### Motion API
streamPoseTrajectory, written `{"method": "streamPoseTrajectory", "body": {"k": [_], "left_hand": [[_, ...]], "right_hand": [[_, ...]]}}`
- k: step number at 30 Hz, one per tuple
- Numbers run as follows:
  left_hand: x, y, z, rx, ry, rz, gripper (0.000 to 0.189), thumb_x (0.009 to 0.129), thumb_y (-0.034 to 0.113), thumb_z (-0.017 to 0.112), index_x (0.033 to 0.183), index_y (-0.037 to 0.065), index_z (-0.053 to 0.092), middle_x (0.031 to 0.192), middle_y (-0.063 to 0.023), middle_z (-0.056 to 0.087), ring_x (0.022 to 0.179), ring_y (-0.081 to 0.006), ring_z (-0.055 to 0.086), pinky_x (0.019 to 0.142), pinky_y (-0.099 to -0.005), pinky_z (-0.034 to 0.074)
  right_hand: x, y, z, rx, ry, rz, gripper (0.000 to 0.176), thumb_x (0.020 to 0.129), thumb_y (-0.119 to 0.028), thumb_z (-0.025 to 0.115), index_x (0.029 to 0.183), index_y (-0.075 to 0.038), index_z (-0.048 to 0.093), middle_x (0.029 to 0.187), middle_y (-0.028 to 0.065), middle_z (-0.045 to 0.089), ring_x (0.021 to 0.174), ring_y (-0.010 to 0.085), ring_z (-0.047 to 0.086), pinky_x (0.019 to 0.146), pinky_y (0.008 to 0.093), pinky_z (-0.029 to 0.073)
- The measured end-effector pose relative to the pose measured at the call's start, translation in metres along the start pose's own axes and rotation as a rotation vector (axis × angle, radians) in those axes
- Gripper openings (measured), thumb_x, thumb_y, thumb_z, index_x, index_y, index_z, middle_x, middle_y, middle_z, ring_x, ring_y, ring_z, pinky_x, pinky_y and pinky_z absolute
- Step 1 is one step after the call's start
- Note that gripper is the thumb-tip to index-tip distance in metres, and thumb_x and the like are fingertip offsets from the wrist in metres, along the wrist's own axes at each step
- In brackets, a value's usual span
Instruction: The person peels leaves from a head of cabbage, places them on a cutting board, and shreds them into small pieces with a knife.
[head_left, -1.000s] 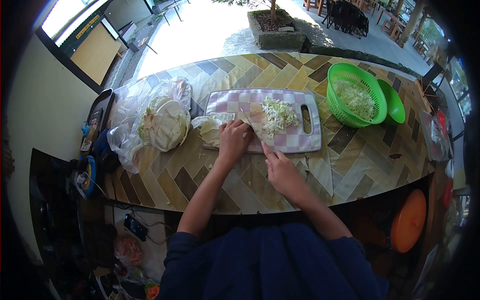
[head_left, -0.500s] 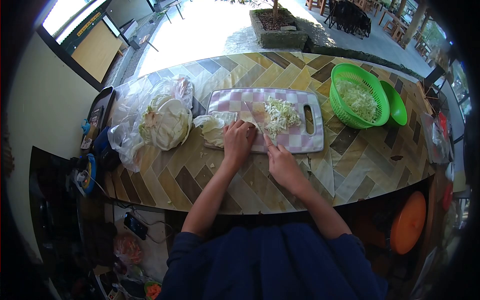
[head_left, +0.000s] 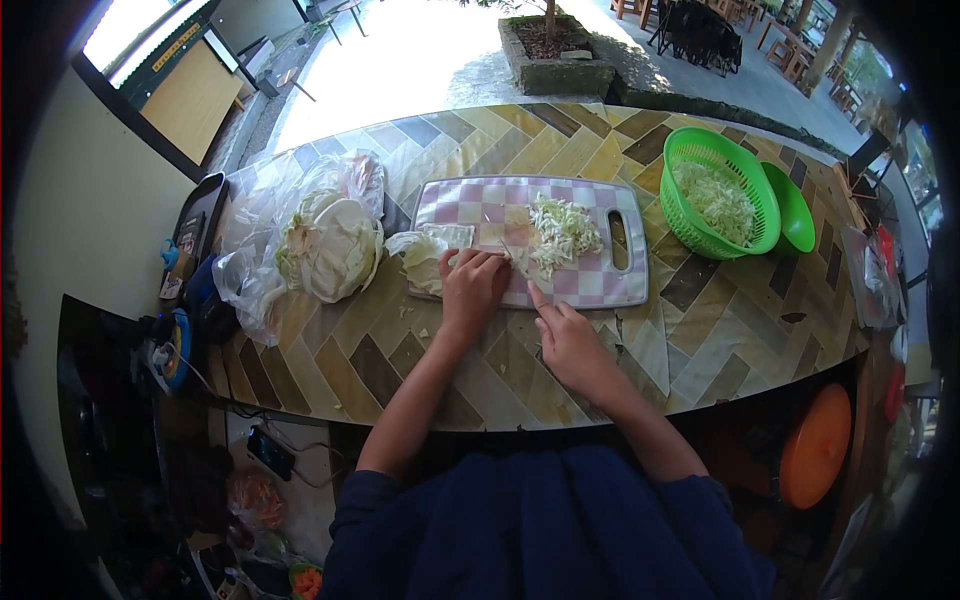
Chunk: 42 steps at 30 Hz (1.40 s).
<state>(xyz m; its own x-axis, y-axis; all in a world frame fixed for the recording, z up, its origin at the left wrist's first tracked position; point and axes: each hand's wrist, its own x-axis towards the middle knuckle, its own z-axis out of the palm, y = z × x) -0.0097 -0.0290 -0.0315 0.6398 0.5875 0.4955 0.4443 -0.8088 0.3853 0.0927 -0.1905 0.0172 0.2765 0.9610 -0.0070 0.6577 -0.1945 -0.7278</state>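
My right hand (head_left: 574,343) is closed around the handle of a knife (head_left: 516,258), its forefinger stretched along the top toward the blade. The blade points up and left over the cutting board (head_left: 480,192), a pink-and-white checked one. Beside the blade, my left hand (head_left: 474,292) presses cabbage leaves (head_left: 424,258) against the board with bent fingers. What lies right under those fingertips is mostly hidden. Just right of the knife sits a pile of shredded cabbage (head_left: 562,232). Left of the board rests a larger cabbage head (head_left: 333,250) on a clear plastic bag (head_left: 245,265).
A green colander (head_left: 675,205) with shredded cabbage stands right of the board, a green bowl (head_left: 795,215) tucked beside it. Packets (head_left: 870,275) lie at the right edge of the table. A dark tray (head_left: 205,205) and a tape-like blue roll (head_left: 180,350) are at the left.
The knife's tip has dropped lower and its blade has moved slightly toward me. Both hands have shifted a little, the left one slightly leftward and down.
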Motion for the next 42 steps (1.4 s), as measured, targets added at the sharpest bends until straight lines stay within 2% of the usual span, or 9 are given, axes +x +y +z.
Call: {"method": "streamPoseTrajectory", "body": {"k": [6,9,15,21,30,37,42], "left_hand": [[0.0,0.0,0.0,-0.002,0.01,0.008,0.01,0.087,0.019,0.063,0.091,0.013,0.07,0.095,0.0,0.071,0.095,-0.0167,0.062,0.099,-0.0427,0.03],[0.0,0.0,0.0,-0.022,0.008,-0.012,0.013,0.083,0.018,0.067,0.092,0.01,0.072,0.096,-0.0018,0.072,0.097,-0.0195,0.063,0.098,-0.042,0.033],[0.002,0.001,-0.003,-0.082,0.007,-0.051,0.012,0.084,0.017,0.066,0.091,0.01,0.071,0.097,-0.0024,0.072,0.096,-0.021,0.064,0.098,-0.0426,0.033],[0.0,0.002,-0.005,-0.019,-0.024,0.002,0.01,0.085,0.017,0.066,0.091,0.01,0.07,0.098,-0.0013,0.072,0.097,-0.0189,0.064,0.102,-0.0431,0.03],[-0.007,-0.004,0.002,0.006,0.037,0.047,0.009,0.086,0.019,0.065,0.091,0.013,0.069,0.099,0.002,0.071,0.099,-0.0136,0.063,0.105,-0.0445,0.025],[-0.006,-0.001,-0.001,-0.014,0.021,0.03,0.008,0.085,0.018,0.066,0.09,0.012,0.069,0.099,0.0001,0.071,0.099,-0.0154,0.063,0.105,-0.0448,0.026],[-0.005,0.001,-0.002,-0.033,0.023,0.02,0.008,0.084,0.015,0.067,0.089,0.01,0.07,0.099,-0.0019,0.072,0.099,-0.0179,0.064,0.104,-0.0444,0.028]], "right_hand": [[0.001,0.002,0.002,-0.003,-0.012,-0.002,0.053,0.096,-0.01,0.046,0.147,-0.007,0.034,0.1,0.0277,0.056,0.089,0.0438,0.059,0.081,0.0482,0.048],[0.01,0.009,0.007,0.011,-0.003,-0.037,0.054,0.095,-0.01,0.046,0.147,-0.006,0.034,0.098,0.0272,0.056,0.088,0.0436,0.059,0.08,0.0481,0.048],[0.028,0.013,0.021,-0.031,0.06,-0.03,0.053,0.094,-0.007,0.048,0.146,-0.006,0.037,0.094,0.0261,0.057,0.086,0.0423,0.059,0.079,0.0469,0.047],[0.015,0.021,0.008,0.001,0.072,-0.05,0.053,0.095,-0.009,0.048,0.146,-0.008,0.037,0.095,0.0257,0.056,0.085,0.0422,0.059,0.079,0.0477,0.048],[0.005,0.011,0.008,0.051,0.059,-0.079,0.053,0.095,-0.01,0.048,0.147,-0.008,0.035,0.095,0.0247,0.056,0.086,0.0417,0.059,0.08,0.0474,0.048],[0.006,0.004,0.009,-0.005,0.003,-0.026,0.055,0.095,-0.009,0.047,0.148,-0.008,0.033,0.096,0.0256,0.056,0.086,0.0426,0.059,0.08,0.0477,0.048],[0.022,0.01,0.02,-0.012,0.05,-0.021,0.054,0.094,-0.008,0.047,0.147,-0.007,0.035,0.093,0.025,0.056,0.086,0.0417,0.058,0.079,0.0472,0.047]]}}
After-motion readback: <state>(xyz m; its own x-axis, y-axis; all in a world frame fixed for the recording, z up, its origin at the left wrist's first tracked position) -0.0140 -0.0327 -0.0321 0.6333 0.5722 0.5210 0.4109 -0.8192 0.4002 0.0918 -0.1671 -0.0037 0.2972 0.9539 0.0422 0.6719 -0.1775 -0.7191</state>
